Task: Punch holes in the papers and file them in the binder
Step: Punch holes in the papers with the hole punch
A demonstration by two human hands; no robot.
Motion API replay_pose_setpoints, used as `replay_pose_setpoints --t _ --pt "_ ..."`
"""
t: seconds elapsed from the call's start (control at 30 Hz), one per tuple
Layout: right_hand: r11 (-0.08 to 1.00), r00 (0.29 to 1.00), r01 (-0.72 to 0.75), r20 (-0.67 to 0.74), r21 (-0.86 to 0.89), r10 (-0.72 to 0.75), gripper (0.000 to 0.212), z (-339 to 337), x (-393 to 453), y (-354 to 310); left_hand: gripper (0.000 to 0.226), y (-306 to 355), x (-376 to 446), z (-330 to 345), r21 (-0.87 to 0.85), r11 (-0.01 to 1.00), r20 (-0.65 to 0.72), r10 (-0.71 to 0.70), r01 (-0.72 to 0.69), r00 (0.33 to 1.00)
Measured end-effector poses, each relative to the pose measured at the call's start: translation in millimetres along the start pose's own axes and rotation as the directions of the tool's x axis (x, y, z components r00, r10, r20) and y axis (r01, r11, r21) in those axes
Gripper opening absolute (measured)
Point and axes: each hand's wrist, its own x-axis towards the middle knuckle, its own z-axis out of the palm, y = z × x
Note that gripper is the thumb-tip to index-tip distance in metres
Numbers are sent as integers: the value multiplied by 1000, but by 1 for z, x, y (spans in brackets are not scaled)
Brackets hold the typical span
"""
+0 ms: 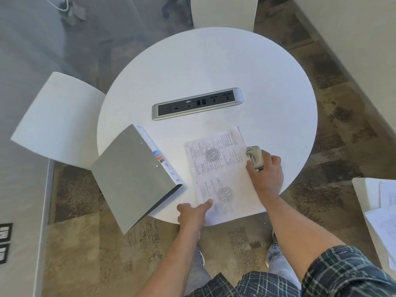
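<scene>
A stack of printed papers (222, 174) lies on the near part of the round white table (214, 67). A beige and metal hole punch (255, 156) sits at the stack's right edge. My right hand (265, 174) grips the punch from the near side. My left hand (192, 213) rests at the stack's near left corner, its thumb pressing on the top sheet. A closed grey binder (132, 179) lies to the left of the papers, hanging over the table's edge, its labelled spine facing the stack.
A silver power and data socket strip (197, 103) is set into the table's middle. White chairs stand at the left (57, 118) and at the far side (225, 11). More papers (383, 221) lie on a white surface at the right edge. Patterned carpet lies below.
</scene>
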Motion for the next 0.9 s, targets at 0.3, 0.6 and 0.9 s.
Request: replay_pose_setpoints --t 0.3,0.6,0.9 --pt "1000 1000 6 7 -10 -6 48 -1 0 0 58 1 2 0 -134 988 155 -52 73 987" --pt "1000 1000 -1 14 17 1 47 -5 -2 -4 34 12 5 8 26 976 76 212 -214 974" --pt "999 998 -30 59 11 30 49 -11 -2 -8 57 19 12 12 -180 973 134 168 -143 977"
